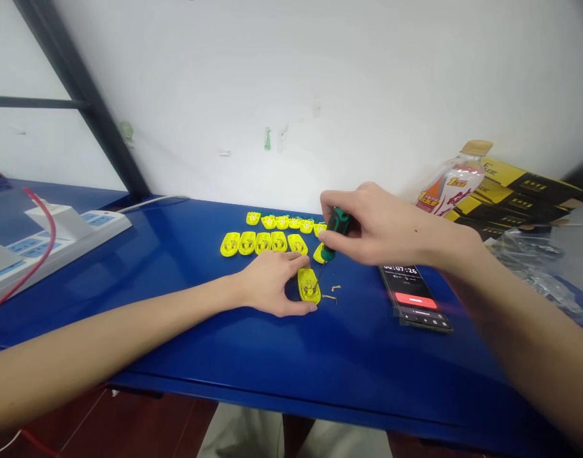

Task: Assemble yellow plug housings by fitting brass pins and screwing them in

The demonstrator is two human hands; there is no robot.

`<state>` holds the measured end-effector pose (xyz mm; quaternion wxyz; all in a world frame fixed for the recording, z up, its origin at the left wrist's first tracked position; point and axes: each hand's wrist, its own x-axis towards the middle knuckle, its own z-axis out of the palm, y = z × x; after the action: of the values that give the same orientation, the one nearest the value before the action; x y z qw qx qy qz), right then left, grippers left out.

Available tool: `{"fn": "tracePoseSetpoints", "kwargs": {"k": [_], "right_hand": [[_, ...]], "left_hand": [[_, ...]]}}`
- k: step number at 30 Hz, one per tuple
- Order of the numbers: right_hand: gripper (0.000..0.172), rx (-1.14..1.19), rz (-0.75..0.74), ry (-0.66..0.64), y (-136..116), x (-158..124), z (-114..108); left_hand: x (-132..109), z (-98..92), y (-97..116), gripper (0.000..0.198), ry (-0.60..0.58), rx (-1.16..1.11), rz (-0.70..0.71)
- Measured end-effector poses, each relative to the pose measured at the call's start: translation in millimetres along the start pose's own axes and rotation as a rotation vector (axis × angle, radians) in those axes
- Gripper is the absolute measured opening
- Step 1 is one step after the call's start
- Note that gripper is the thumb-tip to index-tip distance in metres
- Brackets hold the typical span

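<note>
A yellow plastic plug housing [309,285] with metal parts inside lies on the blue table. My left hand [279,284] grips it, thumb at the near end and fingers at the far end. In my right hand [363,222] is a green and black screwdriver [337,230], held tilted with its shaft pointing down. The tip meets the right side of the housing's inside; exact contact is too small to tell. Two small brass-coloured pieces [330,298] lie just right of the housing. Behind it stands a row of similar yellow housings [263,243], with smaller yellow pieces [282,222] farther back.
A phone [414,299] showing a timer lies under my right forearm. A drink bottle [451,181], stacked yellow-black boxes [515,197] and clear plastic bags [534,273] stand at the right. White power strips [57,238] with a red cord [46,254] run along the left. A wall closes off the back.
</note>
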<state>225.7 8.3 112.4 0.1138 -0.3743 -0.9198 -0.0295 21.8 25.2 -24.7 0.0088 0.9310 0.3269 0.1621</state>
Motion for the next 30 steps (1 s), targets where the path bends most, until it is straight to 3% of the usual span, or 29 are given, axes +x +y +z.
{"fn": "tracePoseSetpoints", "kwargs": {"k": [3,9,15,21,30], "right_hand": [[0.020,-0.068,0.011,0.031,1.0,0.4,0.5],[0.010,0.070,-0.050,-0.027,1.9,-0.7,-0.3],[0.036,-0.084,-0.018,0.053,0.4,0.6,-0.3],[0.015,0.071,-0.055,0.058,2.2,4.2,4.1],[0.020,0.099,-0.065,0.143,-2.4,2.7,3.1]], "left_hand": [[-0.2,0.1,0.0,0.064,-0.005,0.005,-0.002],[-0.1,-0.1,0.3,0.064,-0.002,0.008,-0.003],[0.4,-0.7,1.0,0.062,-0.010,0.007,-0.012],[0.0,-0.6,0.5,0.065,-0.007,-0.005,-0.008],[-0.1,0.7,0.0,0.063,0.020,-0.005,0.008]]}}
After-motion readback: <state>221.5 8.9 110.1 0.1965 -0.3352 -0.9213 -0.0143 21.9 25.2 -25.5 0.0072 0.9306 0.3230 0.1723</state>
